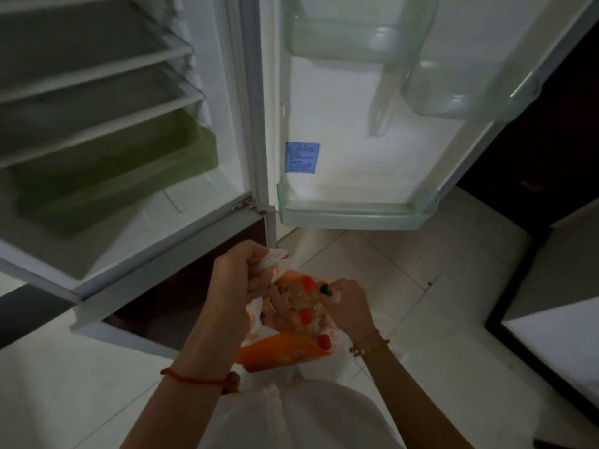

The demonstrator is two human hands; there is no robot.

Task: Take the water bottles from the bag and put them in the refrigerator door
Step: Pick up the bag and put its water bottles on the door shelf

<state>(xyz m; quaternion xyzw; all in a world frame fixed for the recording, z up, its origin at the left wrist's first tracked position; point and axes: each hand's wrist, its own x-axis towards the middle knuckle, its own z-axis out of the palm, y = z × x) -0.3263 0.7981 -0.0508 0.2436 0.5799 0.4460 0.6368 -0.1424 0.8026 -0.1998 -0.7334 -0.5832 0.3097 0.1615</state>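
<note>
An orange and white plastic bag hangs in front of me, low in the head view. My left hand is shut on its bunched white handle. Inside stand several clear water bottles: some with red caps and one with a green cap. My right hand is inside the bag's mouth, its fingers closed around the green-capped bottle's neck. The refrigerator door stands open above, with a bottom door shelf holding nothing.
Two more translucent door bins sit higher on the door. The refrigerator body at left has white shelves and a green drawer. Pale floor tiles lie below. A dark cabinet stands at right.
</note>
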